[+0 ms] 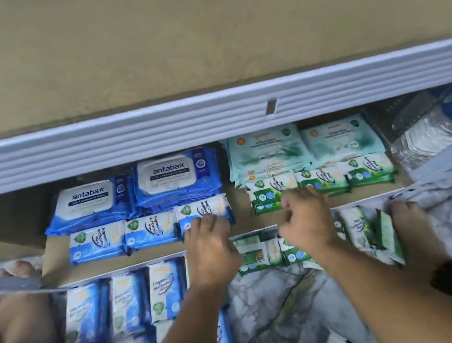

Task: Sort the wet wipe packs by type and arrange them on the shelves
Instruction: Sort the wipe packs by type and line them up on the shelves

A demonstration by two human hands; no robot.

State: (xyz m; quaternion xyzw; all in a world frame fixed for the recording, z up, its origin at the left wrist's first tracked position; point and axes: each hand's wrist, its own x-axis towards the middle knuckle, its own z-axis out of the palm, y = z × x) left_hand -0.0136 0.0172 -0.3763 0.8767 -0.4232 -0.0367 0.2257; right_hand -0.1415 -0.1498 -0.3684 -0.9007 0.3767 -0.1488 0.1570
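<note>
One wide-angle camera, worn on the head, gives the only view. It looks forward and steeply down from close above the white shelf rail (212, 121), which crosses the frame slanting up to the right. Above the rail lies the tan shelf top (199, 29). Below the rail the camera sees into the lower shelf (245, 221) and down to the marble floor (281, 303). The left hand (211, 249) and right hand (305, 218) enter from the bottom edge, near the lens.
</note>
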